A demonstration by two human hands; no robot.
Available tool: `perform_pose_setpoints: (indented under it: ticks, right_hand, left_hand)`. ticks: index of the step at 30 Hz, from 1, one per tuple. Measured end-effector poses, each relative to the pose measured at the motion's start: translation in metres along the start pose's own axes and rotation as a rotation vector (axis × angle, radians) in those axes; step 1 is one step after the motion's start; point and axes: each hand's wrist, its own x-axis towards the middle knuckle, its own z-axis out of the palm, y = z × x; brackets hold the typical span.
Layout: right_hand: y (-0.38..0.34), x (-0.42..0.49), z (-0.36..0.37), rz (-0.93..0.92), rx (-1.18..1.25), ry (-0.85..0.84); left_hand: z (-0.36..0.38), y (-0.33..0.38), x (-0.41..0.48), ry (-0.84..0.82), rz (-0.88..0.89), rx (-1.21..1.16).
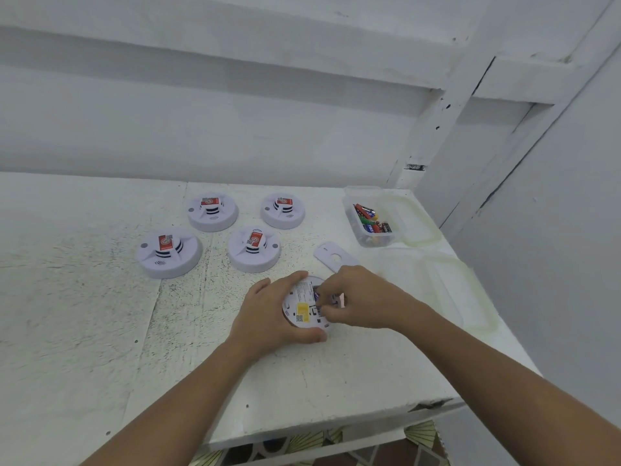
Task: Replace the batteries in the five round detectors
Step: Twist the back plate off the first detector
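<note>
I am gripping the upturned detector (304, 312) at the near part of the worktop (84, 314) with my left hand (268, 311), fingers and thumb curling round its rim. My right hand (358, 297) is reaching into its open back, fingertips bunching together; whether they are pinching a battery I cannot tell. 4 other detectors (254, 247) are sitting face up behind. The loose cover (331, 255) is lying just beyond my right hand, and the tub (376, 243) of batteries (369, 218) is near the far right corner.
</note>
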Motion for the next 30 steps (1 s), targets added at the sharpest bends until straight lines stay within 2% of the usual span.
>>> perform_pose_setpoints:
  ticks: [5,9,11,14,16,18,21,23,27,30]
  right_hand:
    - [-0.002,0.003,0.009,0.128,0.045,0.081]
    - [-0.006,0.004,0.009,0.201,0.114,0.069]
    - [-0.003,0.003,0.003,0.298,0.295,0.069]
    - [0.009,-0.001,-0.013,0.445,0.747,0.119]
    - [0.020,-0.007,-0.026,0.503,0.952,0.213]
    - [0.033,-0.015,-0.038,0.528,1.033,0.344]
    - [0.054,-0.029,-0.047,0.606,0.978,0.503]
    - [0.067,-0.036,-0.045,0.699,0.861,0.528]
    - [0.076,-0.045,-0.030,0.835,0.598,0.343]
    - [0.074,-0.044,-0.017,0.849,0.509,0.256]
  left_hand:
    - [0.001,-0.003,0.000,-0.007,0.007,0.000]
    - [0.001,-0.004,0.000,-0.018,-0.002,0.014]
    - [0.000,-0.004,0.000,-0.031,-0.005,0.022]
    - [0.000,-0.005,0.000,-0.042,-0.020,0.029]
    - [0.000,-0.006,0.000,-0.040,-0.041,0.029]
    - [0.000,-0.006,-0.001,-0.040,-0.053,0.022]
    - [0.001,-0.005,-0.001,-0.040,-0.055,0.030]
    - [0.000,-0.005,-0.002,-0.035,-0.045,0.035]
    - [0.000,-0.003,-0.002,-0.027,-0.027,0.020]
    - [0.000,-0.003,-0.002,-0.033,-0.044,0.023]
